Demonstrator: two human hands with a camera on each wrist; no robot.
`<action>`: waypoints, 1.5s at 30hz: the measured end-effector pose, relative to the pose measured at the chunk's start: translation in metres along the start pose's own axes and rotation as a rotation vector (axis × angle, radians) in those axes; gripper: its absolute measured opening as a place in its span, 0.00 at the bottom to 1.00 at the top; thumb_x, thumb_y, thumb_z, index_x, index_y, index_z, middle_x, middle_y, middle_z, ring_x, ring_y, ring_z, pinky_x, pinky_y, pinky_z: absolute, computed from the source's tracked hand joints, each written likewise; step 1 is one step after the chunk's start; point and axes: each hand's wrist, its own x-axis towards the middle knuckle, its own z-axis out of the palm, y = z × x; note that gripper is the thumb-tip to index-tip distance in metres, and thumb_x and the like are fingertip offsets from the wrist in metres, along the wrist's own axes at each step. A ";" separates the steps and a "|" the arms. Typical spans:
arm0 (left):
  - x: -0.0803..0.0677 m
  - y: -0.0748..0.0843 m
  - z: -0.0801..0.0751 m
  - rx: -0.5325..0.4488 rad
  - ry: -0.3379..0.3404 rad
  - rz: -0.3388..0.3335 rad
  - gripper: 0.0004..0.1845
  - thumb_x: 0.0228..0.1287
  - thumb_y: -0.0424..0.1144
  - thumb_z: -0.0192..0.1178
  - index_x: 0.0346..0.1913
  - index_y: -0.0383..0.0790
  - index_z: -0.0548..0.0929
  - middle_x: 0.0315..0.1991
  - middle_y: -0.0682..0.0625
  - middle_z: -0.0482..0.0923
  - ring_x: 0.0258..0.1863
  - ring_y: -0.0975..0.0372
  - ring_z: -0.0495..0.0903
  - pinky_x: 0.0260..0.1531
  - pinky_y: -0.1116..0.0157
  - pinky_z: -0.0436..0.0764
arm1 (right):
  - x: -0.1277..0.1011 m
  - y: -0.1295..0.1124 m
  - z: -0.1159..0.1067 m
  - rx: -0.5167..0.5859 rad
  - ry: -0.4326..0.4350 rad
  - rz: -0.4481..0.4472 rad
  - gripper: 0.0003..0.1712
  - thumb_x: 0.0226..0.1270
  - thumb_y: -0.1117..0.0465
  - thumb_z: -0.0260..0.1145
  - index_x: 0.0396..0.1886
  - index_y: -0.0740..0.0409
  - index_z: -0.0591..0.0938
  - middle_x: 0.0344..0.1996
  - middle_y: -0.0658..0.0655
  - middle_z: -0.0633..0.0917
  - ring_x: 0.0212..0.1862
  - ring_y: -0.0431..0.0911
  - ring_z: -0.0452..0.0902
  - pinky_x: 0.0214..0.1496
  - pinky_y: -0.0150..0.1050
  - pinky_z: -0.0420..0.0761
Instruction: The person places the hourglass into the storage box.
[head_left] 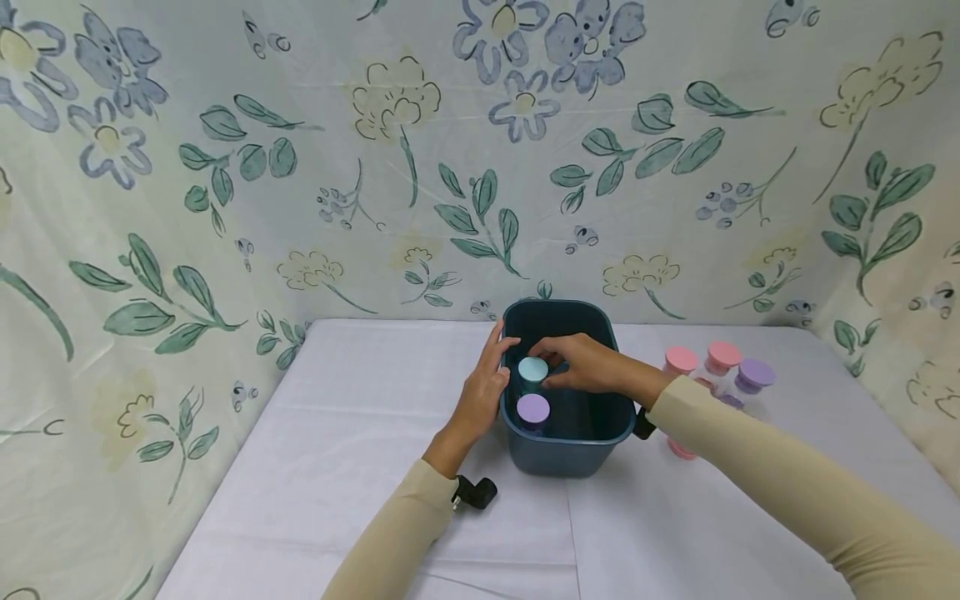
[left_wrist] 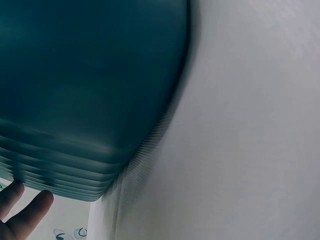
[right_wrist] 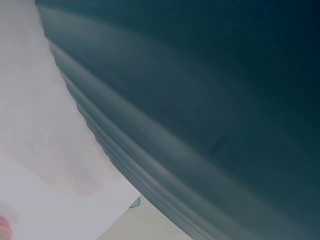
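The right hand (head_left: 585, 364) is reaching over the rim of a dark teal plastic bin (head_left: 567, 450), its fingers curling round the pale blue lid (head_left: 533, 369) of a jar standing inside. Just below that hand, nearer the person, a second jar with a round lilac lid (head_left: 533, 408) is sitting in the same bin, close beside the blue one. The left hand (head_left: 486, 392) is lying flat against the bin's outer left wall, fingers straight and spread a little, the fingertips touching the rim.

The bin is rectangular with rounded corners and smooth walls; in both wrist views it is showing only as a blurred teal curve with ridged streaks, so its real texture is hard to make out. The left wrist view is catching two fingertips (left_wrist: 30, 210) at its lower edge.

To the right of the right hand, three more jars are standing on the white cloth-covered surface (head_left: 360, 433): two with pink lids (head_left: 681, 360) (head_left: 723, 356) and one with a purple lid (head_left: 755, 374). Their clear bodies are partly hidden behind the beige sleeve (head_left: 787, 492). A wrinkled floral sheet (head_left: 225, 167) is hanging behind.
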 end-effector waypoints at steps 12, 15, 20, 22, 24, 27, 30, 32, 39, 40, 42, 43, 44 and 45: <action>-0.003 -0.001 0.003 -0.019 0.001 0.005 0.26 0.72 0.42 0.34 0.71 0.54 0.60 0.78 0.50 0.39 0.75 0.58 0.45 0.64 0.39 0.58 | -0.002 0.002 0.002 0.040 -0.009 -0.024 0.25 0.58 0.63 0.71 0.56 0.62 0.78 0.47 0.60 0.85 0.47 0.51 0.83 0.49 0.47 0.82; -0.004 -0.002 0.003 -0.017 0.001 0.005 0.26 0.72 0.41 0.35 0.71 0.54 0.60 0.78 0.50 0.39 0.75 0.58 0.46 0.64 0.39 0.58 | -0.002 0.003 0.004 0.043 -0.014 -0.024 0.24 0.59 0.63 0.71 0.56 0.62 0.78 0.47 0.60 0.85 0.47 0.51 0.83 0.48 0.46 0.82; -0.004 -0.002 0.004 -0.008 0.003 0.001 0.25 0.73 0.44 0.33 0.71 0.54 0.60 0.78 0.50 0.39 0.75 0.58 0.46 0.64 0.39 0.59 | -0.002 0.003 0.005 0.045 -0.015 -0.022 0.25 0.59 0.63 0.71 0.56 0.63 0.77 0.47 0.61 0.85 0.47 0.51 0.84 0.47 0.45 0.82; -0.005 -0.001 0.004 -0.004 0.004 -0.003 0.25 0.73 0.48 0.32 0.71 0.54 0.60 0.78 0.50 0.39 0.75 0.58 0.46 0.64 0.39 0.59 | -0.003 0.003 0.005 0.048 -0.014 -0.024 0.25 0.59 0.63 0.71 0.56 0.63 0.77 0.47 0.61 0.85 0.47 0.52 0.84 0.47 0.45 0.83; -0.005 -0.001 0.005 -0.003 0.005 -0.006 0.26 0.74 0.51 0.31 0.71 0.54 0.60 0.78 0.51 0.39 0.75 0.58 0.46 0.64 0.40 0.59 | -0.003 0.004 0.005 0.047 -0.014 -0.024 0.25 0.59 0.63 0.71 0.56 0.64 0.77 0.47 0.61 0.85 0.46 0.51 0.84 0.46 0.44 0.83; -0.005 -0.001 0.006 -0.005 0.006 -0.007 0.27 0.74 0.53 0.30 0.71 0.54 0.61 0.78 0.53 0.39 0.75 0.58 0.47 0.64 0.40 0.59 | -0.003 0.004 0.004 0.048 -0.009 -0.017 0.26 0.59 0.61 0.71 0.57 0.63 0.77 0.47 0.60 0.85 0.46 0.50 0.84 0.46 0.43 0.83; -0.004 -0.001 0.006 -0.009 0.006 -0.005 0.26 0.73 0.51 0.31 0.71 0.53 0.61 0.78 0.54 0.39 0.75 0.59 0.47 0.64 0.41 0.59 | -0.004 0.005 0.003 0.057 0.007 -0.013 0.26 0.59 0.59 0.71 0.57 0.63 0.77 0.48 0.60 0.85 0.46 0.49 0.84 0.47 0.43 0.82; -0.003 0.000 0.006 -0.009 0.004 -0.004 0.26 0.73 0.50 0.31 0.71 0.53 0.61 0.78 0.55 0.39 0.75 0.59 0.46 0.65 0.42 0.59 | -0.004 0.005 0.002 0.070 0.019 -0.017 0.27 0.59 0.59 0.71 0.57 0.63 0.77 0.48 0.60 0.85 0.46 0.50 0.84 0.48 0.43 0.82; -0.001 0.001 0.003 0.017 0.005 -0.001 0.25 0.73 0.43 0.33 0.71 0.52 0.61 0.78 0.52 0.40 0.75 0.60 0.47 0.65 0.42 0.59 | -0.003 0.004 -0.002 0.127 0.041 -0.022 0.27 0.59 0.58 0.72 0.57 0.63 0.77 0.49 0.60 0.84 0.48 0.50 0.83 0.49 0.42 0.82; 0.000 0.001 0.003 0.024 0.008 -0.007 0.25 0.73 0.43 0.33 0.71 0.52 0.61 0.78 0.52 0.40 0.75 0.60 0.47 0.65 0.43 0.59 | -0.002 0.004 -0.002 0.133 0.038 -0.022 0.28 0.59 0.58 0.72 0.57 0.63 0.77 0.49 0.60 0.84 0.49 0.50 0.83 0.49 0.41 0.82; 0.001 0.002 0.002 0.034 0.015 -0.014 0.25 0.73 0.44 0.32 0.71 0.52 0.62 0.78 0.51 0.41 0.74 0.60 0.48 0.65 0.43 0.59 | -0.001 0.005 -0.003 0.138 0.031 -0.024 0.28 0.59 0.58 0.72 0.57 0.63 0.77 0.50 0.60 0.84 0.49 0.50 0.83 0.49 0.41 0.81; 0.001 0.002 0.001 0.039 0.018 -0.015 0.25 0.73 0.45 0.32 0.70 0.52 0.62 0.78 0.51 0.41 0.74 0.60 0.48 0.65 0.43 0.60 | 0.000 0.005 -0.003 0.141 0.031 -0.026 0.28 0.59 0.58 0.72 0.57 0.63 0.77 0.50 0.60 0.84 0.49 0.50 0.83 0.49 0.41 0.81; 0.002 0.002 0.001 0.044 0.022 -0.017 0.25 0.73 0.45 0.31 0.70 0.53 0.62 0.78 0.51 0.42 0.74 0.60 0.49 0.65 0.43 0.60 | 0.000 0.006 -0.004 0.141 0.032 -0.027 0.28 0.59 0.58 0.72 0.58 0.62 0.76 0.50 0.60 0.84 0.49 0.50 0.83 0.49 0.41 0.81; 0.003 0.002 0.000 0.049 0.025 -0.020 0.25 0.73 0.46 0.31 0.70 0.53 0.63 0.78 0.52 0.42 0.74 0.61 0.50 0.65 0.44 0.61 | 0.000 0.006 -0.005 0.143 0.033 -0.028 0.28 0.59 0.58 0.71 0.58 0.62 0.76 0.50 0.60 0.84 0.49 0.51 0.83 0.49 0.41 0.81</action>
